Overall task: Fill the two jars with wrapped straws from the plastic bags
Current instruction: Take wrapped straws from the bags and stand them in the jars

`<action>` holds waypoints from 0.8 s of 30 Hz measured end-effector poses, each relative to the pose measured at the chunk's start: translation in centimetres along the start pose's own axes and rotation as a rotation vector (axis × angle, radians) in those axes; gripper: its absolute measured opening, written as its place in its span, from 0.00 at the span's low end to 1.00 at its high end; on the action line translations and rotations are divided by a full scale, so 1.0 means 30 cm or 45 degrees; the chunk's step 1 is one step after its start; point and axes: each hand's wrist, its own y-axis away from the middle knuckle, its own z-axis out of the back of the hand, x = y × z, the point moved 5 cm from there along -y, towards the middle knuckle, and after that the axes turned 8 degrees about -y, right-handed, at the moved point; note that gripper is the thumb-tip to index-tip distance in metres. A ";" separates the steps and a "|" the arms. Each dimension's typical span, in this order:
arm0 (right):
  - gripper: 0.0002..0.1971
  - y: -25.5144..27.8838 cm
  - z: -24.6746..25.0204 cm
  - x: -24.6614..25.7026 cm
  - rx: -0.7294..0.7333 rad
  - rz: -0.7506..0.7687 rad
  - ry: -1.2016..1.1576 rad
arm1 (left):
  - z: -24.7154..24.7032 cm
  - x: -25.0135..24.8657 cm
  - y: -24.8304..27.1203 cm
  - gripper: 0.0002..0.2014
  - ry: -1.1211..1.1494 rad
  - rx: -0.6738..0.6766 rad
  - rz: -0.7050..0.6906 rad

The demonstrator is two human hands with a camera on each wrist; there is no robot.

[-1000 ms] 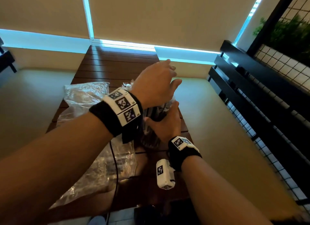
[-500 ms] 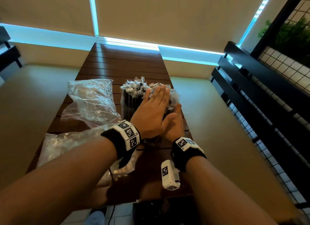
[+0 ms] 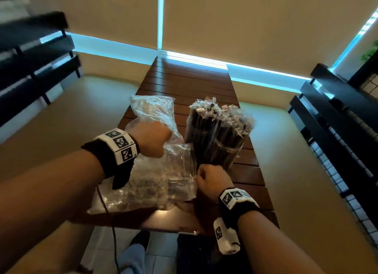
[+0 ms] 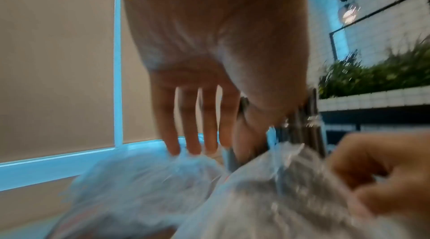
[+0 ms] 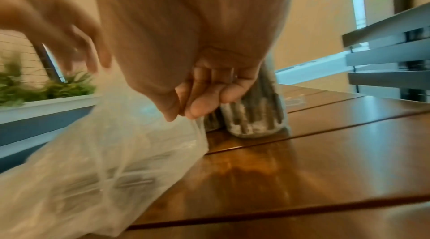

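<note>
Two glass jars (image 3: pixel 226 151) stand side by side on the wooden table, packed with dark wrapped straws (image 3: pixel 216 118) that stick up well above the rims; both jar bases (image 5: pixel 253 119) show in the right wrist view. Left of them a clear plastic bag (image 3: pixel 153 183) with straws inside lies flat, and a crumpled bag (image 3: pixel 155 110) sits behind it. My left hand (image 3: pixel 151 140) hangs over the bags, its straight fingers (image 4: pixel 190 132) touching the plastic. At the near bag's right edge my right hand (image 3: pixel 208 177) pinches the plastic between thumb and fingers (image 5: pixel 197 108), just in front of the jars.
The slatted table (image 3: pixel 194 83) runs away towards a window. Black benches stand at the left (image 3: pixel 30 59) and at the right (image 3: pixel 337 120). A thin black cable (image 3: pixel 110 222) hangs over the near table edge. A leg and a shoe (image 3: pixel 135 251) are below.
My left hand left the straw tops and dropped to the left onto the bags. My right hand let go of the jar and took the near bag's edge.
</note>
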 end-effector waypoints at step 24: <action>0.18 -0.064 -0.295 0.428 0.548 0.487 0.263 | -0.578 0.158 0.216 0.66 0.180 0.405 0.202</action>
